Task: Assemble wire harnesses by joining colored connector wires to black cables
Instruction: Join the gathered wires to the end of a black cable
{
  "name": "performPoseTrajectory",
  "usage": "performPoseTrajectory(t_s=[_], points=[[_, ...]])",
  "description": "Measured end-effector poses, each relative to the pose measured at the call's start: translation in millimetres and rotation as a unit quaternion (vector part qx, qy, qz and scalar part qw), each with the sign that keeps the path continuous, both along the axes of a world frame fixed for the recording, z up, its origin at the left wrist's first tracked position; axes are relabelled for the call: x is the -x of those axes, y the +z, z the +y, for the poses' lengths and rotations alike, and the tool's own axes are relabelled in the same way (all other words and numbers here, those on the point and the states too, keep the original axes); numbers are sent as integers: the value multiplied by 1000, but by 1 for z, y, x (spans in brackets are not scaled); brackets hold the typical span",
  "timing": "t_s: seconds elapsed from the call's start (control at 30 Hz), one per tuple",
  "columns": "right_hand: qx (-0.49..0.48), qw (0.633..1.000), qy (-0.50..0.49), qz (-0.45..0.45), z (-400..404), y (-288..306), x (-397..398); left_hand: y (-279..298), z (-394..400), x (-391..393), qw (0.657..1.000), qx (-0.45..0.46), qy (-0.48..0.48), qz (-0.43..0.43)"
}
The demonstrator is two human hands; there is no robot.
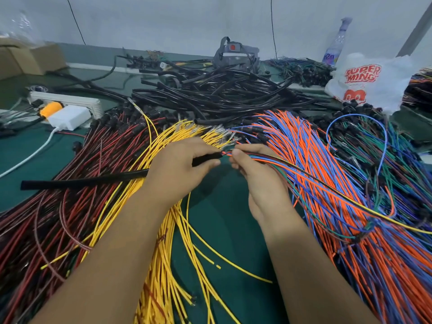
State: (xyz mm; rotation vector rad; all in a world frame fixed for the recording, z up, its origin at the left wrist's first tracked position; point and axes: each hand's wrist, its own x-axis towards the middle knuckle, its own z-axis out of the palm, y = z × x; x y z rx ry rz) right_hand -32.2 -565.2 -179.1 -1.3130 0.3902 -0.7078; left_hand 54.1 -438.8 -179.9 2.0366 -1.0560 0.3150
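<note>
Left hand point(181, 163) grip closed round a black cable point(88, 181), pinching its tip at frame centre; the cable's tail runs out to mid-left over red wires point(70, 183). Right hand point(257, 178) grip pinches a small bundle of coloured wires point(304, 174), ends meeting the cable tip, bundle trailing right over the orange-and-blue wires point(339, 206). Yellow wires point(168, 253) fan under both forearms on the green worktop point(229, 242). Pile of black cables point(222, 92) at upper centre, white plastic bag point(367, 80) upper right, power strip point(67, 102) upper left.
</note>
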Motion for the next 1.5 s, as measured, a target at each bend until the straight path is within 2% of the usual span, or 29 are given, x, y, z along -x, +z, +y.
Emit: performPoseTrajectory(t_s=[0.37,0.57,0.7,0.97,1.1,1.23,1.4,1.5], points=[[60,998,-5,28,1,-1,3,-3,1,1,997,12,57,46],[72,996,3,48,0,0,2,-3,2,-1,999,-2,42,21],[48,998,18,35,-2,-1,1,-3,3,0,999,-16,31,23],[-118,989,83,-14,-2,0,-3,5,-2,8,993,62,-11,104],[-145,984,103,-12,-3,-2,-2,6,-2,8,985,100,-36,136],[-105,990,95,-15,1,-3,-4,7,-1,7,981,115,-44,147],[41,998,37,4,2,-6,-3,8,0,9,987,86,-22,137],[76,997,7,8,0,-5,-3,7,2,11,990,66,-23,122]])
